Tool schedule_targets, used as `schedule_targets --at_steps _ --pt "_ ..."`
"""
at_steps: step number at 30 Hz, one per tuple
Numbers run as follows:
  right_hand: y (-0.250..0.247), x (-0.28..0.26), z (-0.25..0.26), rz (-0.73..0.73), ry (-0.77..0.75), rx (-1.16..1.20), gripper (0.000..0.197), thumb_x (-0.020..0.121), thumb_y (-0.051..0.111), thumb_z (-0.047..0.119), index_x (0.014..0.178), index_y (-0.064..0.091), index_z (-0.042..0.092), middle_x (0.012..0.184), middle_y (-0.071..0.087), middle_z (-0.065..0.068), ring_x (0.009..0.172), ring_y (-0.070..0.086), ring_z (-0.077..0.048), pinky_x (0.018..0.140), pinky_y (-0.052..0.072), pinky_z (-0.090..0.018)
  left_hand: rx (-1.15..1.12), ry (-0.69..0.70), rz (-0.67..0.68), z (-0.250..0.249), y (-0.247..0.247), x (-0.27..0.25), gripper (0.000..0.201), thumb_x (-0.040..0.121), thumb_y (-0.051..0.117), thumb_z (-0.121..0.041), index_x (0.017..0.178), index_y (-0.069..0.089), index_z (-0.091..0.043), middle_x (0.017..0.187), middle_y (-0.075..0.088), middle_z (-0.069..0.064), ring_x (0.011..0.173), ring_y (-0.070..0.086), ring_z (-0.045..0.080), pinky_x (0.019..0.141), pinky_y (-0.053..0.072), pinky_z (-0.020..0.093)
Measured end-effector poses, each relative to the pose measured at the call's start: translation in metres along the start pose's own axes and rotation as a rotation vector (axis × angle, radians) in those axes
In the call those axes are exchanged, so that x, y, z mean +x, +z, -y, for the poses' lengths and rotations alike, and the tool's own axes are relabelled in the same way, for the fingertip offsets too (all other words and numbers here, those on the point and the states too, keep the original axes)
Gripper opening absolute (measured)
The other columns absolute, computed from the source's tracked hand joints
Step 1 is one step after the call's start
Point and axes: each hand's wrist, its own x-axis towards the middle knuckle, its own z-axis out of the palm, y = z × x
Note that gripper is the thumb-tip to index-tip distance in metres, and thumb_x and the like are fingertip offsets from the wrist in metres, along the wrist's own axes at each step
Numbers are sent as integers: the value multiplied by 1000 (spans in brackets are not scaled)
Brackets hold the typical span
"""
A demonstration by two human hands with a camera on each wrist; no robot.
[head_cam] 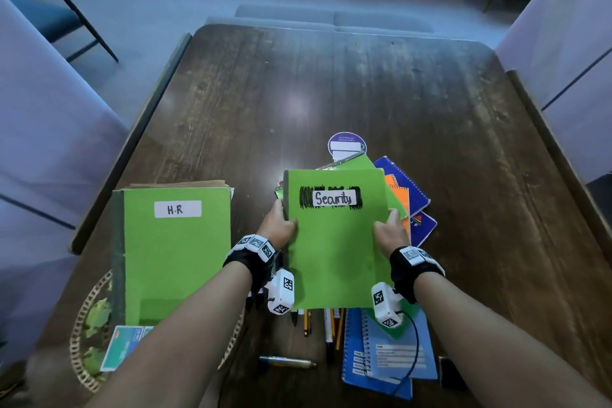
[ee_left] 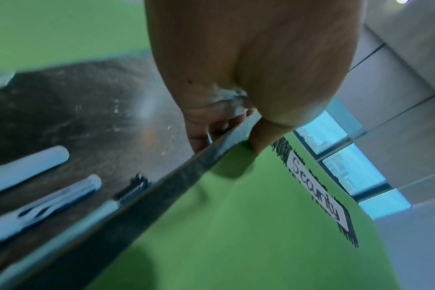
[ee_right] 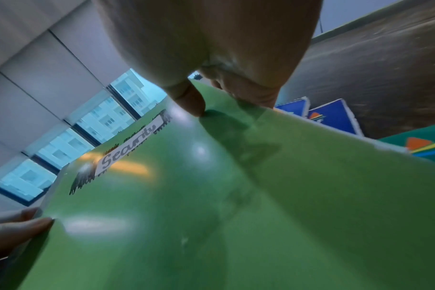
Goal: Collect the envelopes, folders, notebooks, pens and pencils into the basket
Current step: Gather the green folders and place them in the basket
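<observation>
On the left, a round basket (head_cam: 79, 325) sits on the brown table (head_cam: 331, 93) with a green folder marked "H.R" (head_cam: 175, 258) lying across it. Next, the left hand (head_cam: 278, 225) pinches the left edge of a green folder marked "Security" (head_cam: 334, 242), thumb on top. The right hand (head_cam: 392, 233) grips its right edge. Under it lie pens (head_cam: 286, 362), pencils (head_cam: 306, 323) and blue notebooks (head_cam: 394, 361).

a round purple sticker (head_cam: 346, 146) lies on the dark wooden table (head_cam: 331, 83), chairs (head_cam: 49, 16) beyond.
</observation>
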Motion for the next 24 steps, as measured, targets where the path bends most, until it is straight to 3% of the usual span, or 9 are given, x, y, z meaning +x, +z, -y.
schedule_targets --at_steps 2,4,7,10,12,14,16,20,24 --pt "7 -12 25 -23 -47 63 64 92 40 4 153 19 8 137 47 -19 104 57 -28 80 54 -43 -40 53 -60 -6 -24 -7 39 96 58 -21 131 43 -16 125 63 7 103 65 24 91 55 43" --pt "16 -25 46 -41 -93 114 63 93 40 4 153 20 8 138 46 -18 106 59 -31 73 53 -39 -118 84 -72 -7 -49 -15 55 95 61 -18 144 36 -17 125 63 6 97 67 21 78 57 35" --pt "35 -39 75 -64 -160 175 59 96 40 3 152 21 6 134 49 -20 79 59 -20 51 41 -24 -252 127 -79 -4 -91 -35 69 94 58 -1 151 26 -22 107 63 -1 77 64 16 60 55 30" --pt "64 -50 101 -81 -200 221 57 98 40 6 151 22 7 93 50 -7 58 43 -10 45 35 -22 -255 170 -142 8 -133 -52 71 95 58 -2 153 23 -22 114 59 -7 91 65 17 81 58 39" --pt "86 -61 115 -46 -229 204 60 96 40 8 152 18 10 107 50 -12 59 46 -9 44 38 -22 -243 153 -189 22 -158 -59 61 96 59 -7 149 31 -19 122 61 1 97 65 22 85 58 44" --pt "110 -75 129 -13 -261 177 63 96 42 9 153 16 13 137 45 -21 66 54 -11 48 46 -26 -217 125 -236 41 -182 -66 47 97 59 -12 140 40 -15 118 65 6 89 66 20 73 59 38" --pt "132 -88 138 23 -276 154 62 96 44 8 151 18 16 152 35 -22 71 58 -15 55 54 -31 -184 101 -286 62 -201 -72 39 97 60 -14 134 46 -13 112 66 6 85 66 18 65 56 31" --pt "181 -109 145 112 -291 98 64 94 49 9 149 20 24 148 41 -20 72 62 -18 59 57 -34 -146 36 -350 105 -232 -82 37 96 62 -15 131 51 -15 120 66 4 100 65 24 88 54 40" --pt "216 -126 146 187 -266 -33 49 98 52 12 142 31 15 132 53 -16 89 62 -25 73 56 -37 -90 -47 -420 148 -252 -89 23 93 66 -15 113 55 -19 114 69 4 102 66 26 93 53 45"
